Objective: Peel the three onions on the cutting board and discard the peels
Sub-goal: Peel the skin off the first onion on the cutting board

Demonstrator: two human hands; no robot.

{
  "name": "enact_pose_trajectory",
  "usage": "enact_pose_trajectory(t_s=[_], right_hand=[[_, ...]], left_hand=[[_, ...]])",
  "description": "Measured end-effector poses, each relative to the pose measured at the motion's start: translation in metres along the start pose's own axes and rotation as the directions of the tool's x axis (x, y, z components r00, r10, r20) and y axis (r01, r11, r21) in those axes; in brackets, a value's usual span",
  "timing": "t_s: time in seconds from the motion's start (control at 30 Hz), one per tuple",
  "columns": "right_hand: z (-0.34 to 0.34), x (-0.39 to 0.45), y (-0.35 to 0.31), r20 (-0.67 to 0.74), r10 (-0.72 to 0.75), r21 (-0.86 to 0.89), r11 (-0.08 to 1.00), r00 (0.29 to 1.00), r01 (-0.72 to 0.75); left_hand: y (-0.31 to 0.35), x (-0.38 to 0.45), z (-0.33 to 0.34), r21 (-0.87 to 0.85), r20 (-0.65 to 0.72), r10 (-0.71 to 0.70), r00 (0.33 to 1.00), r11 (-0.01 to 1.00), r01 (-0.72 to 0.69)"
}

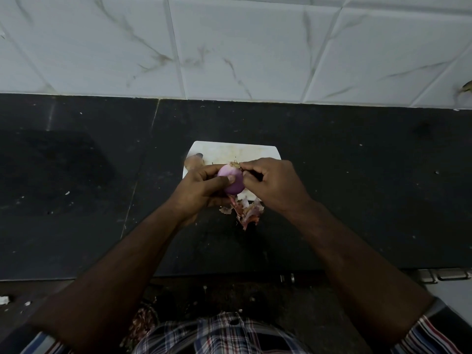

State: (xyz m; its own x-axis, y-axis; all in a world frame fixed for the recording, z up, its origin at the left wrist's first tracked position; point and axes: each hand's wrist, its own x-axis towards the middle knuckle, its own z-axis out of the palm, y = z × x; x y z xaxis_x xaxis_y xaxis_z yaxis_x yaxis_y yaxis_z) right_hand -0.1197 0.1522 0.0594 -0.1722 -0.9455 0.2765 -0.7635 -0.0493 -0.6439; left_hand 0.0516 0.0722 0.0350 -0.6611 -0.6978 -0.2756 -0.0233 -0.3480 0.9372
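Holding the peeled onion above the cutting board's near edge, the left hand curls around it while the right hand pinches the dry root tuft. The tuft should be pulled away from the bulb, grip kept firm (the bare skin looks slippery). Peels lie on the worktop at that edge; another onion rests at the board's left edge. No writing is legible.

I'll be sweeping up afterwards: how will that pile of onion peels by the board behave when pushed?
The onion peels look thin, curled and papery, so probably very light and floppy. They lie loose on the dark counter, so a push would likely scatter them rather than slide them together.
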Motion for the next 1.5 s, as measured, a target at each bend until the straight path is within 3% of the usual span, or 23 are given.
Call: enact_pose_trajectory(t_s=[0.43,0.6,0.8,1.0,1.2,1.33,1.43,1.5], right_hand=[[0.003,0.002,0.003,0.022,-0.002,-0.046,0.999,1.000,0.003],[0.004,0.002,0.008,0.054,0.190,0.198,0.960,0.980,-0.197],[0.002,-0.001,0.007,0.054,0.080,0.143,0.986,0.995,-0.087],[0.005,-0.003,0.009,0.022,0.108,0.182,0.977,0.994,-0.111],[0.017,-0.007,0.009,-0.103,0.128,0.209,0.972,0.986,-0.104],[0.012,-0.003,0.006,0.046,0.210,0.480,0.853,0.977,-0.206],[0.011,-0.003,0.006,0.173,0.048,0.364,0.925,0.984,-0.109],[0.012,-0.002,0.003,0.128,0.064,0.367,0.924,0.990,-0.107]], left_hand=[[-0.003,-0.004,0.003,0.008,0.021,-0.012,1.000,1.000,0.012],[0.002,-0.006,0.002,-0.029,-0.002,-0.031,1.000,0.999,0.031],[0.003,-0.006,-0.002,0.004,0.034,-0.036,0.999,0.999,0.036],[0.005,-0.009,-0.002,0.001,0.058,-0.032,0.998,0.999,0.032],[0.005,-0.012,0.000,-0.059,0.069,-0.042,0.997,0.997,0.046],[0.010,-0.011,0.000,-0.138,0.019,-0.132,0.991,0.981,0.134],[0.013,-0.009,-0.002,-0.150,-0.005,-0.222,0.975,0.964,0.219],[0.016,-0.009,0.002,-0.189,0.010,-0.243,0.970,0.952,0.241]])
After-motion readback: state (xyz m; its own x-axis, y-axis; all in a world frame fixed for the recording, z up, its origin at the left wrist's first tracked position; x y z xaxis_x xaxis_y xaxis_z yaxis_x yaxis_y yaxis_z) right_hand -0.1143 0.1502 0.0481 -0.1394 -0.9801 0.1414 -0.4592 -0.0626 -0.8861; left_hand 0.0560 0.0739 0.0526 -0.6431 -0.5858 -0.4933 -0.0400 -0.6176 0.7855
